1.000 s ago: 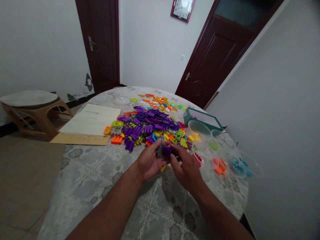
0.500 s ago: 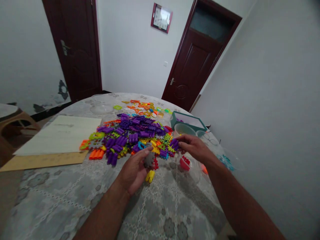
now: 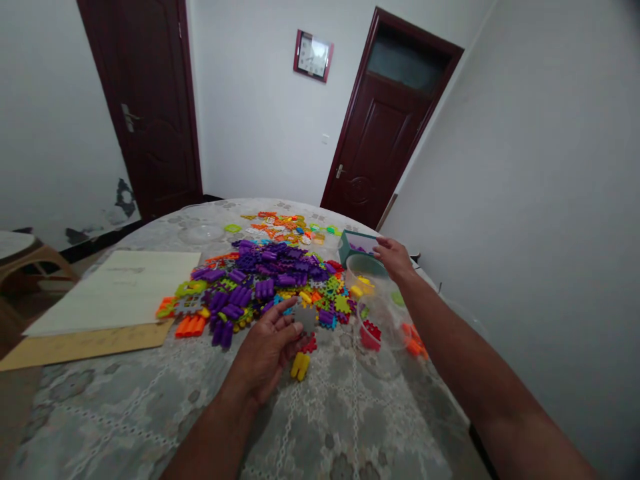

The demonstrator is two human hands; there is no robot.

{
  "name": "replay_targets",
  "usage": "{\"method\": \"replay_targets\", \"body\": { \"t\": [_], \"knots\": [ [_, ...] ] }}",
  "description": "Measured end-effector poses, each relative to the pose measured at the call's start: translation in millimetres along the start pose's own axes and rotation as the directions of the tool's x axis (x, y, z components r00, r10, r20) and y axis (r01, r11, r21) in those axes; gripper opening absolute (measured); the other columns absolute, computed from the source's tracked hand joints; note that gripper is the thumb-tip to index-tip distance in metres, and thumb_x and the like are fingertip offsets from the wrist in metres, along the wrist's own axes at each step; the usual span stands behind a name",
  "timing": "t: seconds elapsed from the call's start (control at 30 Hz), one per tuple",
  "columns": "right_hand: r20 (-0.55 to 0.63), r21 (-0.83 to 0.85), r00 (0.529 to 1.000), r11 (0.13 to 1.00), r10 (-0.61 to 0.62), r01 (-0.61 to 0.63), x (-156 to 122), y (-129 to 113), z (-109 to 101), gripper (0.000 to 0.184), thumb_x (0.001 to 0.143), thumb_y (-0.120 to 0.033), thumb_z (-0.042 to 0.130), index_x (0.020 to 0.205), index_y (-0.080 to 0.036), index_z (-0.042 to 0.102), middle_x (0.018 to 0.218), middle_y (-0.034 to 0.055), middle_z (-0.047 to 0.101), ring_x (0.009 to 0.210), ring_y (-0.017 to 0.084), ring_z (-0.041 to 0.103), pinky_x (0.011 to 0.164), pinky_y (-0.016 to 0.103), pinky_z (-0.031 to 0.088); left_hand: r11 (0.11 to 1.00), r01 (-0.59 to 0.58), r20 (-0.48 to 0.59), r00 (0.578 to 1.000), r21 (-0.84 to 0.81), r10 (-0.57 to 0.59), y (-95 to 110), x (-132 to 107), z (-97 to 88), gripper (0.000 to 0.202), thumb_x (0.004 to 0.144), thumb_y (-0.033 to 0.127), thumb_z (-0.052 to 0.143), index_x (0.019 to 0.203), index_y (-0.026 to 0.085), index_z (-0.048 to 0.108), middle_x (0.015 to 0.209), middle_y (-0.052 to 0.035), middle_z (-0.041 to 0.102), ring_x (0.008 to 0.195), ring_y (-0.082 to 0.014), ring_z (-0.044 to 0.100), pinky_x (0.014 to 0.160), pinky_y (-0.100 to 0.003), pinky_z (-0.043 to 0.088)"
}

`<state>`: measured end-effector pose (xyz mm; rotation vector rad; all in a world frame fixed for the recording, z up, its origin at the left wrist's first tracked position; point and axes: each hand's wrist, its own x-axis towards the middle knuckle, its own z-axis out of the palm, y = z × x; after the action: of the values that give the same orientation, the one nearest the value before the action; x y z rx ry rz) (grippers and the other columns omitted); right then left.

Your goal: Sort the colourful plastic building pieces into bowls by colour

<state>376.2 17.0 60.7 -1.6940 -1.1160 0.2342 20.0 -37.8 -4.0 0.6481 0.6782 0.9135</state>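
My left hand (image 3: 267,350) is low over the near side of the pile, its thumb and forefinger around the edge of a grey gear-shaped piece (image 3: 306,319). Just below lie a red toothed piece (image 3: 310,345) and a yellow tube connector (image 3: 301,367). My right hand (image 3: 395,259) is at the right end of a green-rimmed box (image 3: 345,247). Its fingers are slightly apart, with no piece visible in them. Purple pieces (image 3: 359,247) lie inside the box. A large heap of purple connectors and gears (image 3: 285,263) fills the table's middle.
Clear plastic tubs stand on the right: one with yellow pieces (image 3: 363,287), one with a red piece (image 3: 371,335). Orange pieces (image 3: 414,341) lie beside them. A white sheet (image 3: 120,287) rests on a tan board (image 3: 90,347) at left. Small orange pieces (image 3: 283,227) are farther back.
My right hand has moved away and right, from beside the tub to the box; the purple connector it held no longer shows in it. My left thumb has closed toward the grey gear.
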Motion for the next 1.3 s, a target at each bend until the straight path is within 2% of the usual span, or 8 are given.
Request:
{"method": "replay_targets", "body": {
  "t": [0.13, 0.27, 0.37, 0.5, 0.7, 0.83, 1.0, 1.3],
  "knots": [
    [0.172, 0.063, 0.985, 0.998, 0.009, -0.021, -60.1, -15.5, 15.4, 0.028, 0.089, -0.025, 0.064, 0.113, -0.013, 0.073, 0.100, 0.0092, 0.078, 0.084, 0.017, 0.073, 0.075, 0.030, 0.063, 0.999, -0.010, 0.008, 1.000, 0.042, 0.010, -3.7, 2.2, -2.6, 0.057, 0.077, 0.006, 0.082, 0.131, 0.019, 0.067, 0.095, -0.0037, 0.067, 0.076, -0.0143, 0.072, 0.073, -0.028, 0.067],
    [0.466, 0.101, 0.881, 0.994, -0.083, 0.041, -148.6, -40.4, 31.1, 0.029, 0.096, -0.036, 0.064, 0.119, -0.020, 0.073, 0.103, 0.0054, 0.076, 0.082, 0.016, 0.072, 0.068, 0.028, 0.060, 0.990, -0.013, 0.088, 0.996, 0.141, 0.001, -4.5, 0.7, -2.2, 0.057, 0.084, 0.017, 0.081, 0.138, 0.019, 0.063, 0.104, -0.0090, 0.075, 0.082, -0.0186, 0.076, 0.078, -0.032, 0.066],
    [0.512, 0.170, 0.853, 0.985, -0.101, 0.015, -200.4, -50.5, 42.3, 0.027, 0.097, -0.034, 0.065, 0.120, -0.023, 0.072, 0.095, 0.0022, 0.075, 0.080, 0.016, 0.070, 0.068, 0.027, 0.058, 0.965, -0.025, 0.129, 0.992, 0.260, -0.009, -4.5, -0.5, -1.8, 0.052, 0.086, 0.028, 0.081, 0.134, 0.017, 0.066, 0.111, -0.0120, 0.077, 0.091, -0.0228, 0.077, 0.083, -0.036, 0.066],
    [0.436, 0.265, 0.900, 0.958, -0.019, -0.108, -227.2, -46.2, 49.7, 0.024, 0.094, -0.028, 0.066, 0.117, -0.024, 0.069, 0.082, -0.0023, 0.069, 0.070, 0.014, 0.065, 0.062, 0.025, 0.054, 0.902, -0.068, 0.149, 0.989, 0.427, 0.003, -5.5, 1.1, -2.1, 0.046, 0.085, 0.042, 0.082, 0.123, 0.017, 0.074, 0.120, -0.0134, 0.076, 0.097, -0.0265, 0.076, 0.080, -0.037, 0.065],
    [0.482, 0.304, 0.875, 0.929, 0.042, -0.212, -232.9, -43.3, 27.4, 0.021, 0.092, -0.025, 0.066, 0.113, -0.024, 0.069, 0.083, -0.0022, 0.069, 0.068, 0.013, 0.064, 0.060, 0.023, 0.052, 0.836, -0.102, 0.148, 0.989, 0.539, 0.025, -8.1, 2.9, -1.4, 0.041, 0.083, 0.045, 0.082, 0.114, 0.018, 0.077, 0.104, -0.0118, 0.080, 0.086, -0.0253, 0.076, 0.075, -0.035, 0.063],
    [0.554, 0.222, 0.833, 0.962, 0.011, -0.160, -214.2, -44.5, 9.5, 0.020, 0.092, -0.023, 0.065, 0.112, -0.022, 0.071, 0.083, -0.0017, 0.070, 0.066, 0.011, 0.062, 0.058, 0.021, 0.050, 0.858, -0.134, 0.042, 0.991, 0.496, 0.130, -8.0, 3.6, -2.6, 0.039, 0.082, 0.044, 0.081, 0.109, 0.017, 0.075, 0.093, -0.0108, 0.079, 0.082, -0.0245, 0.076, 0.075, -0.036, 0.063],
    [0.531, 0.091, 0.847, 0.995, -0.020, -0.034, -134.1, -34.9, 15.0, 0.022, 0.088, -0.021, 0.067, 0.109, -0.019, 0.073, 0.080, -0.0007, 0.072, 0.061, 0.011, 0.063, 0.054, 0.020, 0.050, 0.843, -0.216, -0.050, 0.960, 0.492, 0.275, -4.5, 3.4, -4.4, 0.036, 0.081, 0.046, 0.079, 0.102, 0.017, 0.074, 0.088, -0.0081, 0.076, 0.077, -0.0219, 0.072, 0.067, -0.031, 0.060],
    [0.146, -0.170, 0.989, 0.986, 0.029, -0.004, 18.3, -40.6, 75.2, 0.031, 0.090, -0.015, 0.065, 0.119, -0.010, 0.071, 0.085, 0.0089, 0.076, 0.063, 0.014, 0.068, 0.063, 0.025, 0.056, 0.823, -0.268, -0.094, 0.928, 0.500, 0.360, 0.1, 0.3, -5.7, 0.026, 0.085, 0.039, 0.076, 0.100, 0.018, 0.074, 0.084, -0.0070, 0.076, 0.072, -0.0205, 0.071, 0.065, -0.030, 0.058]
  ]
}}
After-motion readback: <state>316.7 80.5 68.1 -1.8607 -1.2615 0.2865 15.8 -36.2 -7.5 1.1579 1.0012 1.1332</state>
